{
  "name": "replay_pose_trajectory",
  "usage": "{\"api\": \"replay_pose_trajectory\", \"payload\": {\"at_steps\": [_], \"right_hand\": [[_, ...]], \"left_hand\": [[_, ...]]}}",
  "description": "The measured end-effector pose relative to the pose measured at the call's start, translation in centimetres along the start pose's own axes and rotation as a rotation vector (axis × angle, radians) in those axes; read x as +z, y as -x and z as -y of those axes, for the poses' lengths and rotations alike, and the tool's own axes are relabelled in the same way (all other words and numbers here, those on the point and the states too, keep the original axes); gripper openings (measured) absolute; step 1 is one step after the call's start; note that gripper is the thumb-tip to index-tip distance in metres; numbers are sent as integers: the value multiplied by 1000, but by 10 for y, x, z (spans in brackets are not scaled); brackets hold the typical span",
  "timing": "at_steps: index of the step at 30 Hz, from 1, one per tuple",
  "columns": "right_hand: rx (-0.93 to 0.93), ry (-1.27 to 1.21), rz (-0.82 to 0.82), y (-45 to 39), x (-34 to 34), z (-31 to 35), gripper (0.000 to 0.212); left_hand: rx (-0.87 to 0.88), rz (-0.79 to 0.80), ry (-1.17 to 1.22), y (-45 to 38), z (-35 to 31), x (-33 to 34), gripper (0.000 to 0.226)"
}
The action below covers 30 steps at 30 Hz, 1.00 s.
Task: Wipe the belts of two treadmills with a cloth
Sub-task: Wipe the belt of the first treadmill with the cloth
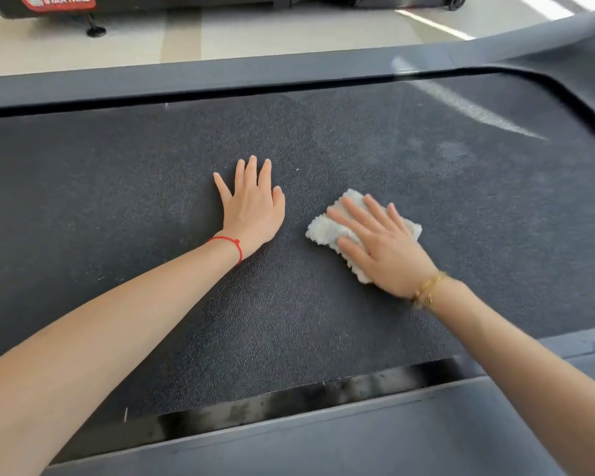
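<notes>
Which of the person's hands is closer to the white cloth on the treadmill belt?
Right. The right hand lies flat on the white cloth, pressing it onto the belt; the left hand rests flat on bare belt beside it, apart.

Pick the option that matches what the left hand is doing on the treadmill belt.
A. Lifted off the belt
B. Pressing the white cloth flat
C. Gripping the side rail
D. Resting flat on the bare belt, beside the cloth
D: the left hand lies flat with straight fingers on the bare belt, apart from the cloth, which the right hand presses.
</notes>
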State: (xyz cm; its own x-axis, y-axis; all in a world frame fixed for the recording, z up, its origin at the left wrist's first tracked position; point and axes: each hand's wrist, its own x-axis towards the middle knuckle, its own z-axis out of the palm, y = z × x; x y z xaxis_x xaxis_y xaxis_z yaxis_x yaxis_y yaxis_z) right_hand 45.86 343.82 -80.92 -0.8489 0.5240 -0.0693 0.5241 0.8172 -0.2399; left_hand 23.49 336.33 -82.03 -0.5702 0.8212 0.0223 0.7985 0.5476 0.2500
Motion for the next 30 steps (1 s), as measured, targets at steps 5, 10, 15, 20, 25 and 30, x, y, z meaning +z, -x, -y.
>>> {"api": "replay_pose_trajectory", "payload": {"at_steps": [5,10,15,20,25,30], "right_hand": [[169,61,-28,-105,-16,-38,54],[76,109,-13,-178,-5,14,53],[-152,106,-39,-194,1,13,53],[61,114,-90,-251,-26,-59,53],[194,79,-24,-304,-31,-48,55],[-57,85,-2,-321,-15,9,54]], "left_hand": [[-34,-69,-54,-5,-7,10,57],[-28,-107,-106,-5,-6,13,57],[-30,-129,-133,-6,-5,15,58],[-34,-115,-120,-6,-5,19,61],[-33,-116,-130,-7,-5,19,63],[-37,-106,-135,-8,-5,19,65]]}}
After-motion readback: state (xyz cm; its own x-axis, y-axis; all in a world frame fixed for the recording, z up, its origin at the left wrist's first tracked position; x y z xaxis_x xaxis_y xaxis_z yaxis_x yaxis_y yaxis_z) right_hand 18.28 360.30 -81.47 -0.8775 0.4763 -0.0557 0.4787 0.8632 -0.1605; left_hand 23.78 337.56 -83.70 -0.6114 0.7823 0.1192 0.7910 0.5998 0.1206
